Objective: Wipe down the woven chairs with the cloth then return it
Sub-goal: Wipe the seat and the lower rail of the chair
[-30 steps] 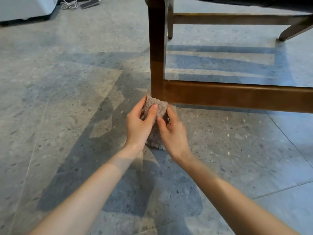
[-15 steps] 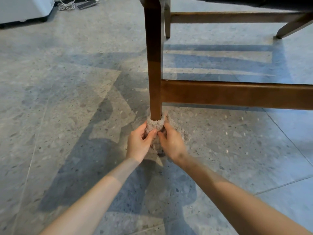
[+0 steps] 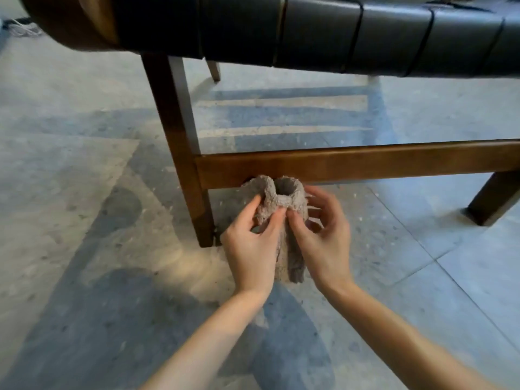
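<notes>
Hands: two, bare, both holding the cloth (image 3: 284, 198)

Item, left hand (image 3: 250, 243): fingers and thumb curled, pinching the left fold of the cloth near its top.

Item, right hand (image 3: 323, 237): thumb and forefinger pinching the cloth at its middle, right beside the other pinch. The remaining fingers are loosely spread behind the cloth and grip nothing else.

Item, cloth: fluffy, grey-brown, bunched. Its top edge is curled into an open loop and its tail hangs between the two hands toward the floor (image 3: 70, 192). It is held off the floor, just right of the front leg (image 3: 180, 142) and in front of the lower edge of the crossbar (image 3: 351, 161). Whether it touches the wood cannot be told. The loop looks shaped to wrap a leg or rail, which would explain the close two-handed pinch.

Item, chair: front leg of dark wood, upright, foot on the floor. The crossbar is joined to it and runs right to a second leg (image 3: 489, 198). The woven seat (image 3: 323, 32) of dark straps spans the top of the view.

Item, floor: grey speckled tiles carrying shadows of chair and arms.

Step, as judged: wiping the lower frame, with the cloth gathered for the crossbar. The cloth is not yet returned
</notes>
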Demonstrator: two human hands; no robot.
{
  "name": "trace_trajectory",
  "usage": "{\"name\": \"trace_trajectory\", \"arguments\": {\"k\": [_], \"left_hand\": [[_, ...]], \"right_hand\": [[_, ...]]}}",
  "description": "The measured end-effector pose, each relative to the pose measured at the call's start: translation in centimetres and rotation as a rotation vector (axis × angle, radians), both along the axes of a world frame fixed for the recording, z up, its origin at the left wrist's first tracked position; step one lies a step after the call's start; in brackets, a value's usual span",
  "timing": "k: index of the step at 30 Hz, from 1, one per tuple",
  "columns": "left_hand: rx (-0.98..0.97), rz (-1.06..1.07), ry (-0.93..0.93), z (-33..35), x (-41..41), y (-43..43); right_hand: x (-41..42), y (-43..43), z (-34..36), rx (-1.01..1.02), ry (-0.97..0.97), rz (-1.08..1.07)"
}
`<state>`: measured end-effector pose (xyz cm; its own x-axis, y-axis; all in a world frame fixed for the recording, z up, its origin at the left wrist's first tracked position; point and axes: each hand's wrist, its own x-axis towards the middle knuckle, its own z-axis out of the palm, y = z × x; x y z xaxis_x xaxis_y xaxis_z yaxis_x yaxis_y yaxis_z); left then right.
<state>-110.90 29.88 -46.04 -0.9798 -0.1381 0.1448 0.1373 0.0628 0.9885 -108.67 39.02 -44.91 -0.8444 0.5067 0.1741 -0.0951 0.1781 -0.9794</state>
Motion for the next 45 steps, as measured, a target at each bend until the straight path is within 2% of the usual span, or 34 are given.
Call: {"name": "trace_trajectory", "arguments": {"k": [4,8,13,16,20,22,27,32,36,41,45], "left_hand": [[-0.025,-0.192,-0.011,2.6,0.2,5.7],[-0.143,-0.431,0.170,5.1,0.2,11.7],[-0.520,-0.661,0.315,7.6,-0.1,20.0],[-0.573,-0.651,0.313,8.4,0.3,25.4],[-0.448,-0.613,0.182,8.6,0.6,32.5],[-0.435,-0.530,0.159,8.3,0.6,35.5],[-0.388,-0.290,0.042,7.4,0.1,40.7],[-0.294,-0.351,0.012,7.0,-0.6,43.4],[-0.455,-0.401,0.065,6.6,-1.1,43.6],[-0.891,-0.399,0.256,5.8,0.0,43.6],[-0.883,-0.443,0.210,6.0,-0.8,44.1]], "right_hand": [[1.5,6.4,2.7,0.045,0.021,-0.043],[3.6,14.0,4.8,0.209,-0.043,-0.048],[7.0,23.3,6.5,0.305,-0.098,-0.182],[8.6,29.1,6.8,0.313,-0.162,-0.298],[8.9,35.5,6.6,0.332,-0.173,-0.455],[8.2,37.9,6.3,0.349,-0.160,-0.480],[5.1,42.1,4.9,0.253,-0.114,-0.430],[2.2,43.6,3.9,-0.042,-0.157,-0.234],[1.1,43.7,3.5,-0.223,-0.250,-0.054],[1.0,44.2,2.6,-0.251,-0.218,0.041],[0.9,44.1,3.6,-0.168,-0.081,0.099]]}}
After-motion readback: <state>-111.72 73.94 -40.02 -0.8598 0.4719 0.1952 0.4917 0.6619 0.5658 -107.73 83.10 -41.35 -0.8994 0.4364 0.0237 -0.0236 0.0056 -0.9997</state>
